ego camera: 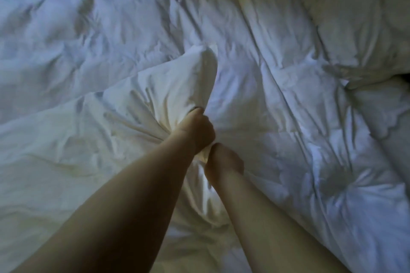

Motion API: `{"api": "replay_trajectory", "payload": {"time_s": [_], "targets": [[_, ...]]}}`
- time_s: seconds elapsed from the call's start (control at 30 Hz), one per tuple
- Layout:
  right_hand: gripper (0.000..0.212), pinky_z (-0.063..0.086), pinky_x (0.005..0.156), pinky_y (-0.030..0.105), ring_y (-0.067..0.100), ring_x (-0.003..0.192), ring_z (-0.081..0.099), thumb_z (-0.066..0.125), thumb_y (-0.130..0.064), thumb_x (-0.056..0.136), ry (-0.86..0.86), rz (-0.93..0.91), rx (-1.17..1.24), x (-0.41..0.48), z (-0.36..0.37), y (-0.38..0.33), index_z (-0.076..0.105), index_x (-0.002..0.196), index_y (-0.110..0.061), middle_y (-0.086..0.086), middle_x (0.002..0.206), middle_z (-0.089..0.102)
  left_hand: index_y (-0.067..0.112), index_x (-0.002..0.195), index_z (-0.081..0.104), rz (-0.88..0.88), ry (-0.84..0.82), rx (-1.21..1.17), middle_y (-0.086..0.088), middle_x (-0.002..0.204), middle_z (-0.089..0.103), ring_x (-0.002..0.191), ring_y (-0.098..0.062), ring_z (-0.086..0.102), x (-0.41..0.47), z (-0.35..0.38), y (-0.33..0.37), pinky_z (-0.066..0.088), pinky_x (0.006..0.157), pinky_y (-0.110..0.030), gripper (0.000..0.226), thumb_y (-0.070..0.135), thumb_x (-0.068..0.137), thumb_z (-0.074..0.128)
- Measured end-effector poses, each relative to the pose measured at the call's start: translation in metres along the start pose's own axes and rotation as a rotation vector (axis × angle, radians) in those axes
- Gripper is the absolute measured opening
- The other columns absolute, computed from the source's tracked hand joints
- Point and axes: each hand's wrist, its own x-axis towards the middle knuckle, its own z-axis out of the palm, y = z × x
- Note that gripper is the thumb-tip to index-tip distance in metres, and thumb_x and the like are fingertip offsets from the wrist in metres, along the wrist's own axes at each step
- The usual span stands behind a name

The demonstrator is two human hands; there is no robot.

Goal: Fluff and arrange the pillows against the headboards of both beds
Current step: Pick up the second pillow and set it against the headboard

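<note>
Both hands clamp one edge of the pillow (142, 122), which lies on the duvet (277, 95) near mid-bed. The left hand (197, 131) bunches the cloth in a fist; the right hand (224, 162) pinches just beside it. The close grip probably serves to shake the filling. Another pillow (355, 33) rests at the upper right.

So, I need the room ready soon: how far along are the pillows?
Early, by the look of it. Nothing looks finished: the duvet is rumpled and the pillows at the right lie slumped. In hand: the left hand and right hand both clutch bunched white bedding, pillow or duvet is unclear. Left: fluffing and arranging; no second bed shows.
</note>
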Motion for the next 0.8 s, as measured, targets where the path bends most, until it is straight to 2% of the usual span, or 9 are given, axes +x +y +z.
{"api": "replay_trajectory", "payload": {"time_s": [0.03,0.1,0.23,0.33,0.4,0.43,0.5,0.53,0.8], "targets": [[0.025,0.049,0.089,0.034,0.024,0.111,0.062,0.059,-0.019,0.086,0.010,0.006,0.000,-0.013,-0.003,-0.004,0.059,0.111,-0.018,0.003,0.118,0.064,0.013,0.070,0.072,0.026,0.060,0.051,-0.003,0.074,0.072,0.072,-0.019,0.067,-0.013,0.001,-0.002,0.037,0.073,-0.026,0.029,0.002,0.072,0.046],[0.021,0.049,0.088,0.033,0.024,0.110,0.062,0.054,-0.017,0.088,0.057,0.016,0.001,-0.042,-0.012,-0.009,0.059,0.109,-0.018,0.003,0.117,0.064,0.016,0.032,0.052,0.025,0.254,0.232,0.004,0.036,0.053,0.035,-0.013,0.050,-0.038,-0.003,-0.008,0.031,0.056,-0.023,0.028,-0.001,0.051,0.039],[0.022,0.046,0.090,0.034,0.026,0.112,0.059,0.045,-0.016,0.091,0.188,0.016,0.087,-0.110,-0.054,-0.039,0.059,0.108,-0.017,0.005,0.119,0.063,0.017,0.033,0.022,0.084,0.596,0.402,0.008,0.028,0.026,0.034,-0.013,0.019,-0.108,-0.042,-0.023,0.021,0.056,-0.028,0.027,-0.004,0.041,0.037],[0.020,0.046,0.088,0.035,0.028,0.110,0.059,0.045,-0.015,0.092,0.320,-0.033,0.118,-0.167,-0.101,-0.070,0.059,0.106,-0.014,0.007,0.118,0.062,0.012,0.038,0.014,0.058,0.568,0.429,0.010,0.039,0.006,0.037,-0.013,0.025,-0.168,-0.095,-0.037,0.023,0.056,-0.026,0.043,0.002,0.032,0.056],[0.019,0.045,0.086,0.034,0.029,0.110,0.059,0.047,-0.015,0.092,0.400,-0.067,0.127,-0.206,-0.132,-0.087,0.058,0.107,-0.014,0.008,0.117,0.062,0.019,0.046,0.043,0.007,0.469,0.441,0.012,0.048,0.040,0.056,-0.016,0.055,-0.214,-0.144,-0.034,0.036,0.066,-0.028,0.028,0.007,0.053,0.067],[0.019,0.044,0.084,0.033,0.029,0.110,0.059,0.048,-0.015,0.091,0.443,-0.085,0.126,-0.225,-0.145,-0.093,0.058,0.108,-0.014,0.008,0.117,0.062,0.023,0.064,0.059,0.016,0.475,0.422,0.010,0.069,0.061,0.077,-0.020,0.063,-0.232,-0.161,-0.033,0.041,0.077,-0.033,0.014,0.012,0.068,0.066],[0.020,0.042,0.079,0.032,0.028,0.109,0.058,0.049,-0.014,0.090,0.533,-0.106,0.120,-0.262,-0.170,-0.102,0.057,0.109,-0.014,0.007,0.116,0.062,0.023,0.097,0.067,-0.054,0.553,0.473,0.003,0.108,0.067,0.105,-0.026,0.061,-0.276,-0.196,-0.028,0.040,0.090,-0.041,0.015,0.021,0.084,0.060],[0.022,0.042,0.078,0.032,0.028,0.108,0.058,0.050,-0.014,0.090,0.582,-0.113,0.113,-0.280,-0.180,-0.105,0.056,0.112,-0.015,0.008,0.116,0.061,0.023,0.104,0.066,-0.069,0.588,0.499,0.003,0.114,0.066,0.110,-0.025,0.059,-0.297,-0.211,-0.024,0.039,0.091,-0.040,0.019,0.024,0.087,0.059],[0.027,0.045,0.086,0.040,0.034,0.114,0.056,0.048,-0.013,0.093,0.890,-0.050,0.042,-0.402,-0.248,-0.075,0.055,0.119,-0.015,0.012,0.123,0.059,0.031,0.115,0.060,-0.026,0.779,0.482,0.005,0.117,0.064,0.112,-0.019,0.059,-0.376,-0.293,0.042,0.040,0.092,-0.040,0.042,0.054,0.080,0.063]]}}
